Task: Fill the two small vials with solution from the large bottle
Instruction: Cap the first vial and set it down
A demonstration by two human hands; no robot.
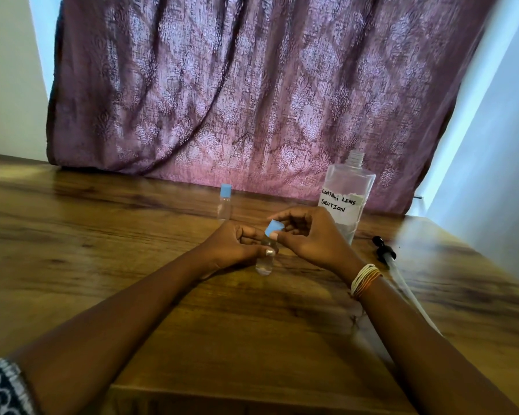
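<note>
My left hand (237,244) grips a small clear vial (265,262) that stands on the wooden table (132,265). My right hand (309,235) pinches the vial's blue cap (272,227), tilted just above the neck. A second small vial (224,202) with its blue cap on stands upright farther back, untouched. The large clear bottle (346,199), labelled contact lens solution, stands uncapped behind my right hand, partly hidden by it.
A black pump top with a long white tube (385,253) lies on the table to the right of the bottle. A purple patterned curtain (252,85) hangs behind the table. The table's right edge runs close to the wall.
</note>
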